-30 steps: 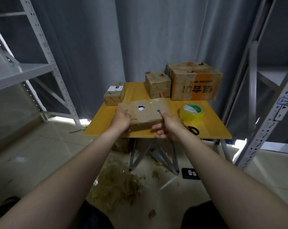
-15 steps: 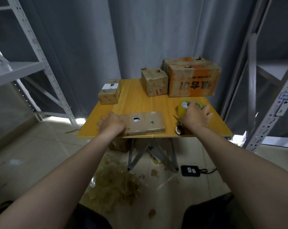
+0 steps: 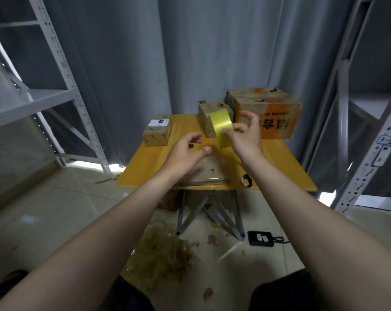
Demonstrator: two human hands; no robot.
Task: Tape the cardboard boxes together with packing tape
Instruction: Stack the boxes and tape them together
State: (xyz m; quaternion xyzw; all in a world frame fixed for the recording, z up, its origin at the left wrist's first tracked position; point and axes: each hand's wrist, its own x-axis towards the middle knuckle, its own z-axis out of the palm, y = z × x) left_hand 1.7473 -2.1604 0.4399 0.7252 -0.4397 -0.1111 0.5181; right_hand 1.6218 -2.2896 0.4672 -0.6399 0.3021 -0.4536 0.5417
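the fingers (image 3: pixel 226 131) of the right hand (image 3: pixel 246 140) are pinched on the tape roll (image 3: pixel 221 124), above the flat box (image 3: pixel 209 175). the left hand (image 3: pixel 185 151) is held loose and empty there too. the roll is judged light, stiff and sticky, and is best held by its rim.

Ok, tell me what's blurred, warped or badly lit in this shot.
Head view: the flat box is motion-smeared, and so is the tape pinched in the right hand; the shelf posts bow from the wide lens; the room is dim, with bright light leaking under the curtain.
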